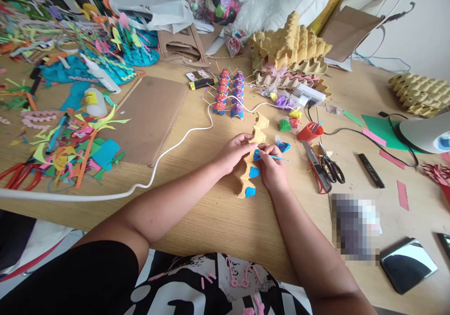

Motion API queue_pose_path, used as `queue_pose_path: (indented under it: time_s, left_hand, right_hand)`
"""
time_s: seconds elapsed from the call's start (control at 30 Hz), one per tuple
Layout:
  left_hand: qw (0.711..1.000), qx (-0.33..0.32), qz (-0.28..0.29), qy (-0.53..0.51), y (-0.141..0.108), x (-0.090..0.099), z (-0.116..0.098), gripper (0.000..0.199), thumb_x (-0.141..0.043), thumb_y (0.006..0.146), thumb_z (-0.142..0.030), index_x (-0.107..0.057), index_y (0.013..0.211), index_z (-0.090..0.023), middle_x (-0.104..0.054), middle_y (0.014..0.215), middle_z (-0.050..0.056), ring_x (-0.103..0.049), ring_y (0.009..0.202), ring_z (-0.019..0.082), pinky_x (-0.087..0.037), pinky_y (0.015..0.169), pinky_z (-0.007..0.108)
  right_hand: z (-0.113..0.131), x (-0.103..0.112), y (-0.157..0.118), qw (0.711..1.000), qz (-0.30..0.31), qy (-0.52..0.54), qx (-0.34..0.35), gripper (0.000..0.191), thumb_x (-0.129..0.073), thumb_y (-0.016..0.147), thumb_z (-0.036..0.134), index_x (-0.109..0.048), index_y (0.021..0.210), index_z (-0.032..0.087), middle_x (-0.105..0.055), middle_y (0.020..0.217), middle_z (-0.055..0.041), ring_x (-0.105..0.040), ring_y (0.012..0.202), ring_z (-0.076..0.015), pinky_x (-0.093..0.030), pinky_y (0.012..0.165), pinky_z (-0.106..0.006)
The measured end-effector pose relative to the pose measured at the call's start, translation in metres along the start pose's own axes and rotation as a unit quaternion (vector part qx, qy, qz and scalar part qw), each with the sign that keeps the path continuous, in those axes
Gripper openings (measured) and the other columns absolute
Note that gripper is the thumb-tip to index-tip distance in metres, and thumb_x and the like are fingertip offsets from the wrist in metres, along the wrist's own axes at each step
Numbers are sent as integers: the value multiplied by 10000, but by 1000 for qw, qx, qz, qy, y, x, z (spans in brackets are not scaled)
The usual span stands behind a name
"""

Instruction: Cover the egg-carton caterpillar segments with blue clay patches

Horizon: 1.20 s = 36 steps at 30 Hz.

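A yellow egg-carton strip point(243, 187) lies lengthwise on the table in front of me, with blue patches point(250, 191) on the right side of several cups. My left hand point(235, 154) holds the strip from its left side, fingers closed over its middle. On the right side, my right hand point(273, 165) pinches a thin blue tool point(281, 158), whose end is at a blue patch near the strip's middle. A piece of blue clay point(283, 146) in clear wrap is just beyond my right hand.
Red and purple carton figures point(221, 92) with pins stand behind the strip. A white cable point(168, 151) crosses the table at left. To the right are a red cup point(309, 131), a cutter point(316, 167) and scissors point(332, 167). Paper scraps point(84, 151) lie left of a cardboard sheet point(151, 118).
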<state>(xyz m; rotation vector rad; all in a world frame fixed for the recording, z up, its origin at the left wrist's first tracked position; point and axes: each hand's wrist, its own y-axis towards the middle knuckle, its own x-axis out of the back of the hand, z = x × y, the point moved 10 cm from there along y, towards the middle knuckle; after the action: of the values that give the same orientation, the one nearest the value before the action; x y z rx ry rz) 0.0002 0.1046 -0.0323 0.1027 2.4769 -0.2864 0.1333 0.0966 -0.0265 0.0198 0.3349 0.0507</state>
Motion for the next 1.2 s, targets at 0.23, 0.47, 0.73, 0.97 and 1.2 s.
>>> queue_pose_path:
  time_s: [0.23,0.47,0.73,0.97,1.2]
  left_hand:
    - [1000,-2,3,0,0,-1,-1,476,-1029,691,-306,-701,1015,-193,-742,810,-38,-655,719,115,-495,777,287]
    - [1000,-8,8,6,-1,-1,-2,534,-1058,638,-346,-700,1006,-201,-722,772,-61,-627,681,98,-472,731,268]
    - [1000,-7,6,-5,1,-2,0,543,-1057,646,-349,-699,1020,-188,-786,863,-21,-707,786,131,-527,831,297]
    - [1000,-8,8,-1,1,-1,0,564,-1067,625,-358,-696,1014,-188,-764,822,-43,-676,738,109,-503,789,282]
    - [1000,-6,9,3,1,0,1,506,-1040,680,-326,-692,1023,-191,-758,822,-40,-668,729,110,-498,784,283]
  right_hand:
    - [-2,0,0,1000,6,23,-8,402,-948,788,402,-575,774,253,-695,1042,9,-635,944,-170,-538,894,-333]
    - [-3,1,0,1000,2,5,-13,412,-933,792,397,-547,768,254,-701,1046,7,-629,955,-175,-533,895,-335]
    - [-2,-3,0,999,14,39,-27,401,-965,751,407,-594,749,256,-705,1028,5,-626,950,-187,-532,902,-350]
    - [-3,-2,0,999,11,27,-23,377,-952,772,354,-590,735,255,-701,1032,3,-615,981,-189,-513,922,-344]
    - [-4,-1,0,998,13,47,-25,378,-972,764,390,-619,744,256,-693,1036,2,-609,966,-186,-506,913,-345]
